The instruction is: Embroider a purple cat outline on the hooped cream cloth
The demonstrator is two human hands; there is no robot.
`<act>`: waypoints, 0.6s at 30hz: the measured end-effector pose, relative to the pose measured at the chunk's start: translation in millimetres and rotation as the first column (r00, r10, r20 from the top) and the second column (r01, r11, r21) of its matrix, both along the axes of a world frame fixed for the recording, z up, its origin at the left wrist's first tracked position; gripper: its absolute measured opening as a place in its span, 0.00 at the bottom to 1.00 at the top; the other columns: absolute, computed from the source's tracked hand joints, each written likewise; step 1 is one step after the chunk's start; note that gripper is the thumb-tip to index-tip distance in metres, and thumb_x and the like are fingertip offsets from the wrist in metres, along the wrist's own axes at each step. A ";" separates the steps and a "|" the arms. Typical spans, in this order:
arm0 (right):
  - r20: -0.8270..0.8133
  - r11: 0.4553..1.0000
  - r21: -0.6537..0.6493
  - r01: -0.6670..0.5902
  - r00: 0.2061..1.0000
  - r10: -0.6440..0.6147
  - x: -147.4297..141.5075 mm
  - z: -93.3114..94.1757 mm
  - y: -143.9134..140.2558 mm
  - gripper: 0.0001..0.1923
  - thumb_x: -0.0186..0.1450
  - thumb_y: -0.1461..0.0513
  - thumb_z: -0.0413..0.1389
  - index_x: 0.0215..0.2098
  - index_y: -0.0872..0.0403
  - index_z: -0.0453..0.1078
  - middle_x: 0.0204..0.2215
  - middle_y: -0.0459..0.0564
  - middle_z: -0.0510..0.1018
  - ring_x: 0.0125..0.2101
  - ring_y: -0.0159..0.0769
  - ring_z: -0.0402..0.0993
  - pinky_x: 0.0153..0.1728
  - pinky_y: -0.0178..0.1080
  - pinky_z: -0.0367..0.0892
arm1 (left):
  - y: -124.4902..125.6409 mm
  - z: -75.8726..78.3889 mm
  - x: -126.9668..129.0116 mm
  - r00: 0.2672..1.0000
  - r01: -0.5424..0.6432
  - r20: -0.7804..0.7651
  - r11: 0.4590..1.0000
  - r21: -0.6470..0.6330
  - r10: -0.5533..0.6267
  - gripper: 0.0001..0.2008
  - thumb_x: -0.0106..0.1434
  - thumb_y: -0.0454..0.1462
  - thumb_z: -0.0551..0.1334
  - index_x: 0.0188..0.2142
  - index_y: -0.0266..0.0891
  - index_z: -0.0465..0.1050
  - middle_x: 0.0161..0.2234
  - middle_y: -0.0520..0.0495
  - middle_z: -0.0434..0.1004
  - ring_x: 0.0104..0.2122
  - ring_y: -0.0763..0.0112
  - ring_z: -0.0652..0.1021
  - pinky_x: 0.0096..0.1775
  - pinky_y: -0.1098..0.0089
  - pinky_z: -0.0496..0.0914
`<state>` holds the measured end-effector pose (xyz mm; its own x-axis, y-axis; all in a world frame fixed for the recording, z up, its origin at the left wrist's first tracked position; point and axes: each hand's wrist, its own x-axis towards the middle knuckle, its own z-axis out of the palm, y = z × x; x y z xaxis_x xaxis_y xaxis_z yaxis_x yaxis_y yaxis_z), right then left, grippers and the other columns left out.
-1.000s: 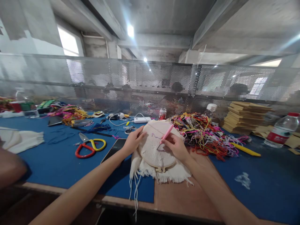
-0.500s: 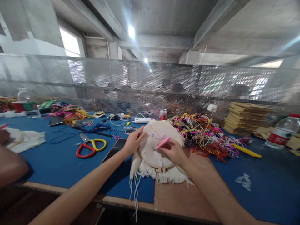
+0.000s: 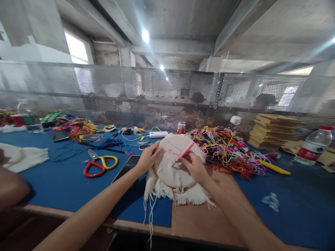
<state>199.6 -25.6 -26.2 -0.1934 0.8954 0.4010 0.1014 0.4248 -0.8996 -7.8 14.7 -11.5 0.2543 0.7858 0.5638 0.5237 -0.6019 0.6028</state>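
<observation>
A round wooden embroidery hoop (image 3: pixel 179 190) stretches white cloth (image 3: pixel 167 174) with a fringed edge that hangs over the board. Purple stitching (image 3: pixel 172 152) marks the upper half of the cloth. My left hand (image 3: pixel 148 158) is closed on the hoop's left rim, thumb on the front and other fingers hidden behind. Pinched in my right hand (image 3: pixel 194 168) is a pink-handled punch needle (image 3: pixel 186 151), slanting up to the right. Its thin metal shaft points down-left at the cloth; I cannot tell whether the tip touches it.
Red-and-yellow scissors (image 3: pixel 101 164) lie left of the hoop. A tangled yarn heap (image 3: pixel 222 150), a yellow cutter (image 3: pixel 274 167) and a water bottle (image 3: pixel 314 144) are to the right. A can (image 3: pixel 181 128) stands behind. Another person's arm (image 3: pixel 12 186) shows at far left.
The punch needle has risen away from the cloth and tilted more upright, and its metal shaft now shows. My left hand keeps its hold on the hoop. The neighbour's hand has shifted leftward.
</observation>
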 end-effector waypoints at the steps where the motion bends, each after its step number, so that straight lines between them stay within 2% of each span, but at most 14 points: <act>1: -0.013 1.000 -0.009 0.003 1.000 -0.003 -0.1 0.2 0.1 0.14 0.58 0.52 0.56 0.35 0.54 0.65 0.32 0.51 0.78 0.33 0.39 0.75 0.29 0.37 0.70 | -0.1 0.0 0.1 1.000 -0.001 -0.001 1.000 -0.002 0.001 0.23 0.62 0.44 0.51 0.54 0.36 0.63 0.52 0.44 0.70 0.50 0.60 0.71 0.53 0.63 0.62; 4: 0.006 1.000 0.007 0.023 1.000 -0.023 0.2 0.3 0.3 0.14 0.59 0.52 0.55 0.35 0.55 0.66 0.32 0.52 0.78 0.32 0.38 0.76 0.29 0.36 0.69 | -0.7 0.4 0.5 1.000 -0.010 -0.004 1.000 -0.010 0.009 0.23 0.62 0.43 0.51 0.54 0.35 0.63 0.52 0.44 0.70 0.50 0.60 0.71 0.53 0.63 0.62; 8: 0.191 0.986 0.143 0.080 0.976 -0.107 0.3 -2.8 -1.2 0.13 0.60 0.54 0.55 0.36 0.55 0.70 0.32 0.52 0.79 0.32 0.38 0.75 0.34 0.38 0.67 | -1.3 0.4 0.4 1.000 0.002 0.000 1.000 0.005 -0.002 0.24 0.63 0.44 0.51 0.54 0.35 0.63 0.52 0.43 0.69 0.51 0.60 0.70 0.53 0.64 0.61; 12: 0.345 0.912 0.403 0.078 0.910 -0.230 -5.1 -8.0 -3.7 0.07 0.60 0.57 0.56 0.32 0.52 0.73 0.32 0.49 0.78 0.34 0.37 0.73 0.37 0.38 0.64 | -2.2 0.1 -0.3 1.000 -0.003 -0.015 1.000 0.020 0.004 0.24 0.63 0.45 0.50 0.54 0.34 0.63 0.50 0.43 0.71 0.49 0.60 0.72 0.52 0.63 0.63; 14: 0.412 0.872 0.485 0.058 0.865 -0.286 -9.2 -8.5 -4.9 0.05 0.59 0.58 0.58 0.31 0.51 0.73 0.31 0.48 0.78 0.34 0.38 0.72 0.38 0.39 0.63 | -3.4 0.8 -0.4 1.000 -0.009 -0.025 1.000 0.021 0.009 0.24 0.63 0.45 0.50 0.55 0.35 0.62 0.48 0.43 0.73 0.47 0.60 0.73 0.51 0.63 0.63; 16: 0.447 0.860 0.505 0.068 0.832 -0.328 -12.1 -6.6 -6.3 0.06 0.59 0.58 0.58 0.31 0.52 0.73 0.31 0.49 0.78 0.34 0.39 0.71 0.37 0.39 0.62 | -4.9 2.0 -0.1 1.000 -0.008 -0.025 1.000 0.018 0.009 0.24 0.63 0.45 0.50 0.55 0.35 0.62 0.48 0.44 0.73 0.46 0.61 0.73 0.50 0.63 0.64; 18: 0.440 0.873 0.478 0.097 0.834 -0.333 -12.5 -3.5 -7.8 0.08 0.60 0.57 0.56 0.32 0.52 0.72 0.32 0.50 0.78 0.35 0.39 0.71 0.38 0.39 0.62 | -5.8 3.1 0.4 1.000 0.002 -0.017 1.000 0.014 -0.001 0.23 0.63 0.44 0.50 0.55 0.36 0.62 0.49 0.44 0.72 0.47 0.61 0.73 0.50 0.64 0.64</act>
<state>187.1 -33.4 -29.7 -0.2922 0.7034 0.6480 0.6144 0.6573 -0.4364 -7.3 8.8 -8.4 0.2651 0.7773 0.5705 0.5330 -0.6112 0.5851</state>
